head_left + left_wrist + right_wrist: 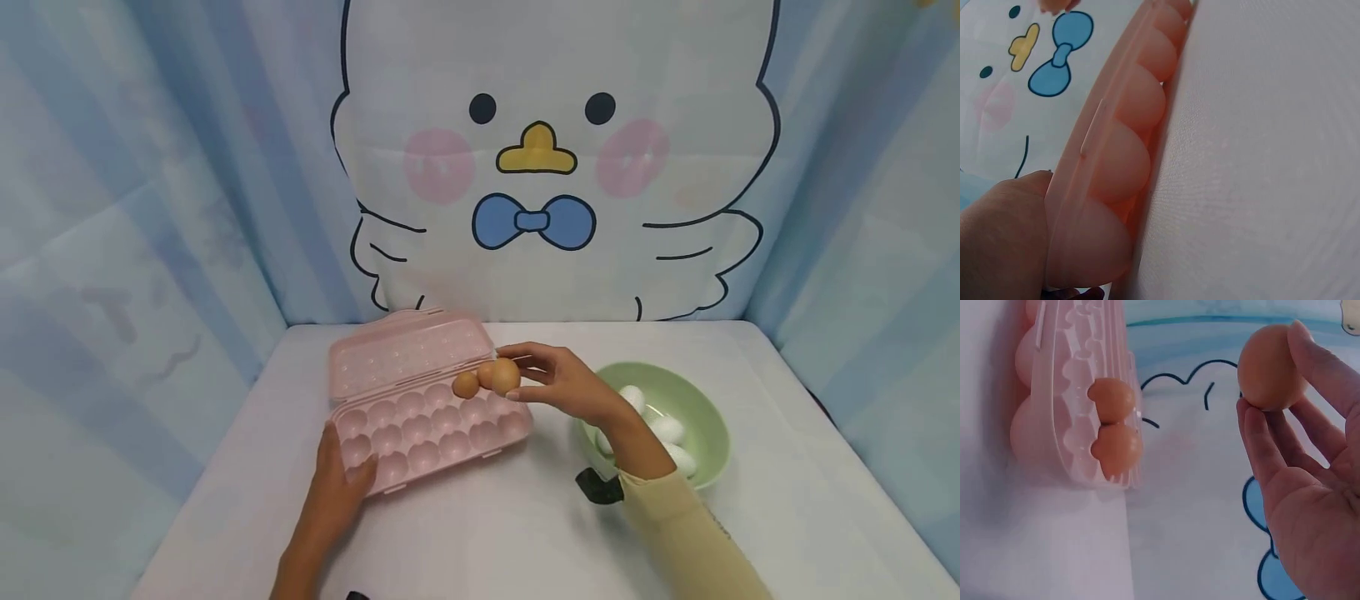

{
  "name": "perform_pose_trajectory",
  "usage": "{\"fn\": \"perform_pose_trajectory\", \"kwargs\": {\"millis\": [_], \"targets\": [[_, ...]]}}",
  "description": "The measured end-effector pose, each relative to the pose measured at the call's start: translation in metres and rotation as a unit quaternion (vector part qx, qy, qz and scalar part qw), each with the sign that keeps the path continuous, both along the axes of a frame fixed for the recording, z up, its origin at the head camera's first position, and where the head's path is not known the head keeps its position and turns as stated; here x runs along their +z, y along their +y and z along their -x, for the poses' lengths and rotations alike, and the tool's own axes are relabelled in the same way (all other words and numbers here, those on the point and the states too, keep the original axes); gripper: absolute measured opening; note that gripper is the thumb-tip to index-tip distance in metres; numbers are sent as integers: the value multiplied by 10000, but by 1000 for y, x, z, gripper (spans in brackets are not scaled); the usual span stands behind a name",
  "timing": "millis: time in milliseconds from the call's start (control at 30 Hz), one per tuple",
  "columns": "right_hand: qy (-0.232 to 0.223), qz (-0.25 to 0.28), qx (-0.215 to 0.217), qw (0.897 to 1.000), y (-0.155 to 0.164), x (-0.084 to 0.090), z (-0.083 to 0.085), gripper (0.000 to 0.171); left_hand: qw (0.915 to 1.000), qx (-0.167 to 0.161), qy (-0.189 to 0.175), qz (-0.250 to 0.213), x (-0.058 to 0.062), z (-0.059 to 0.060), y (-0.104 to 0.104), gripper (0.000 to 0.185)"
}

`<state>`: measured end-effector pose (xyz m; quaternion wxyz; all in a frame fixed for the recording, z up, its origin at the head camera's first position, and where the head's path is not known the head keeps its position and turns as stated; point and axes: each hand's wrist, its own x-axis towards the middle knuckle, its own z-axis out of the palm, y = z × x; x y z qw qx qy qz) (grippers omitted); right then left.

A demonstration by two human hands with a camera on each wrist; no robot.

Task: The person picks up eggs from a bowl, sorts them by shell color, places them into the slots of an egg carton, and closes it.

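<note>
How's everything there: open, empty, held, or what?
Egg carton: open, mostly empty
Two brown eggs: sitting in the carton
Third brown egg: held in the air
Right hand: pinching that egg
Left hand: gripping the carton's end
Green bowl: upright, eggs inside
White eggs: in the bowl, some partly hidden

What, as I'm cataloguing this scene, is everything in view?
Backdrop: one, white, cartoon-printed, at the back
Side curtains: two, pale blue, left and right
Table: one, white, centre
Bowl: one, green, table's right
Bowl eggs: at least four, white, inside
Egg carton: one, pink, open, left of bowl
Carton eggs: two, brown, far row's right end
Held egg: one, brown, near carton
Dark objects: two, black, lower right and bottom edge
Sleeve: one, cream, right forearm
Left grip: one, on carton's left end
Right grip: one, pinching held egg
</note>
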<state>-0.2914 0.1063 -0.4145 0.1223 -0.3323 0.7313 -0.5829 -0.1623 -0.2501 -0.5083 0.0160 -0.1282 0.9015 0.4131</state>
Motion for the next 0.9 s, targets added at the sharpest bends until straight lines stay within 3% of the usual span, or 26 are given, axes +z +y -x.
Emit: {"fn": "perform_pose_trajectory", "kwargs": {"millis": [300,500,700,900], "targets": [[-179,62,172,9997,-43,-11,15,57,9996,-37,271,27,-2,5,6,99],[-266,172,-55,9995,-76,-23,30,57,9996,-1,234,149,-1,2,2,99],[40,-30,-578,9983,-99,-35,46,53,9996,52,295,19,-2,2,1,98],[91,-274,-540,9981,-110,-49,51,52,9993,133,319,124,-3,1,-1,99]]}}
